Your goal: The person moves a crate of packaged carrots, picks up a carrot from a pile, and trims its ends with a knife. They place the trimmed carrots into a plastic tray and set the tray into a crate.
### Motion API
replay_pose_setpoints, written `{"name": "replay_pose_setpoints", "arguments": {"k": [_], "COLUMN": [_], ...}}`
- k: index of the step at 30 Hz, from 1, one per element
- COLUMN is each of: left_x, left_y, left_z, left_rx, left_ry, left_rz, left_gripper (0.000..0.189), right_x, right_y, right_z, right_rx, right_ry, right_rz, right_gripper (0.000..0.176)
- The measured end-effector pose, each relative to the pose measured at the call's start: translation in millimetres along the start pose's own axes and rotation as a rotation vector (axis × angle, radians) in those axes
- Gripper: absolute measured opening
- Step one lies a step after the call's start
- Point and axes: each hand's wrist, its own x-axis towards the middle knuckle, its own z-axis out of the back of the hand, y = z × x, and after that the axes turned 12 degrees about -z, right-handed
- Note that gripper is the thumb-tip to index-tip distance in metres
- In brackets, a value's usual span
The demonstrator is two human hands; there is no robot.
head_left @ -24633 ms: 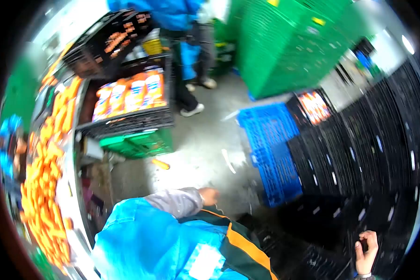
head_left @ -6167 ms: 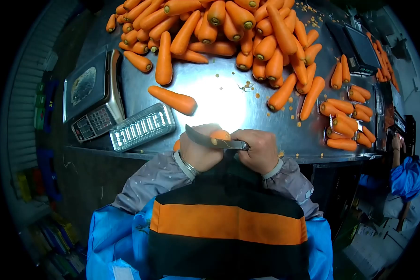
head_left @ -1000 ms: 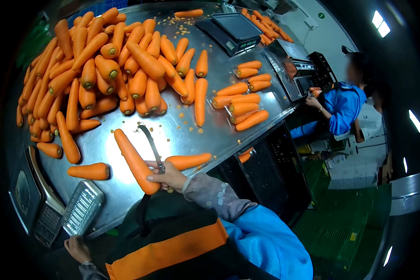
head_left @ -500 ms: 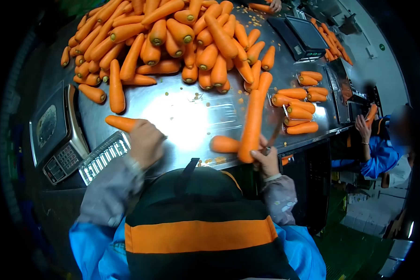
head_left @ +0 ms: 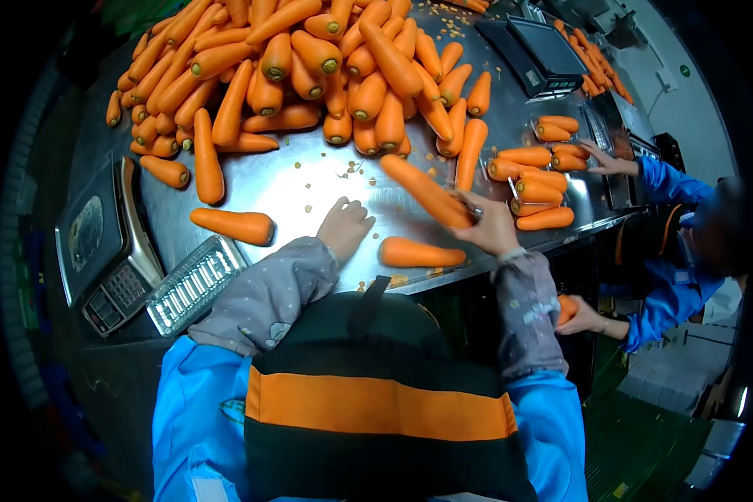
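My right hand is closed around the thick end of a long carrot, which slants up and to the left above the steel table. A small dark metal piece shows at those fingers, perhaps part of a knife; its blade is not clear. My left hand is over the table with its fingers a little apart and nothing in it. One loose carrot lies to its left, and another carrot lies near the table's front edge, between my hands.
A big carrot pile covers the back. On the left stand a scale and a clear plastic tray. Packed carrots sit at right, with another scale behind. A co-worker's hand reaches toward the packs.
My left hand has let go of the left carrot and moved right. My right hand has lifted its carrot and tilted it leftward. The co-worker has reached toward the packs.
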Motion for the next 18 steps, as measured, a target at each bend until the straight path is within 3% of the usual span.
{"name": "replay_pose_setpoints", "arguments": {"k": [3,7,9,11,14,16,18], "left_x": [-21,-40,-43,-43,-41,-39,-39], "left_y": [2,2,1,0,-4,-6,-5], "left_z": [8,10,10,11,11,13,18], "left_rx": [-0.046,-0.024,-0.041,-0.101,-0.148,-0.154,-0.170], "left_ry": [0.035,-0.050,-0.051,-0.061,-0.085,-0.125,-0.188], "left_rz": [0.065,0.100,0.125,0.149,0.203,0.217,0.246], "left_gripper": [0.027,0.025,0.025,0.024,0.022,0.021,0.019], "right_x": [20,53,53,35,-9,-35,-45], "right_y": [38,13,1,3,1,19,15], "right_z": [-9,-41,-50,-48,-54,-59,-73], "right_rx": [-0.261,-0.244,-0.074,0.035,0.169,0.062,-0.072], "right_ry": [0.087,0.138,0.026,-0.119,-0.045,0.092,0.050], "right_rz": [-0.040,0.010,0.120,0.170,0.045,0.039,0.031], "right_gripper": [0.054,0.053,0.052,0.050,0.050,0.053,0.052]}}
